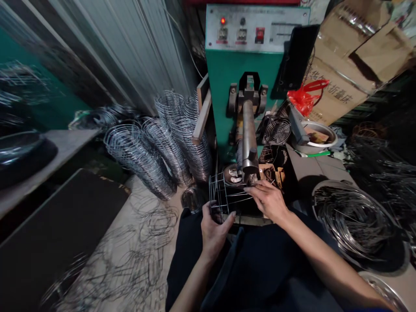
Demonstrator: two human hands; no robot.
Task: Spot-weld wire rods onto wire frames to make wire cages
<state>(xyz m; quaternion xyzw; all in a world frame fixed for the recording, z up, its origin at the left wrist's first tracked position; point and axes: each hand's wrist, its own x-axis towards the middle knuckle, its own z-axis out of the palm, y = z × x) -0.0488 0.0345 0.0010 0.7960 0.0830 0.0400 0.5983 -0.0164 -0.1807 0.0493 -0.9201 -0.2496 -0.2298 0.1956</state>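
My left hand (215, 227) is closed around the near side of a small wire frame (220, 190), its thumb pointing right. Thin wires run from that frame toward my right hand (269, 200), whose fingers are pinched together just below the thick metal arm (249, 134) of a green spot welder (221, 95). What lies between those right fingertips is too small and dark to make out. A round dish (232, 174) with pale bits in it sits behind the frame, to the left of the arm's end.
Tall stacks of wire rings (138, 158) stand at the left, with loose wire pieces (130, 255) scattered on the floor. At the right are a tub of wire rods (354, 221), a metal bowl (320, 141) and a cardboard box (344, 82). A dark board (65, 225) lies at lower left.
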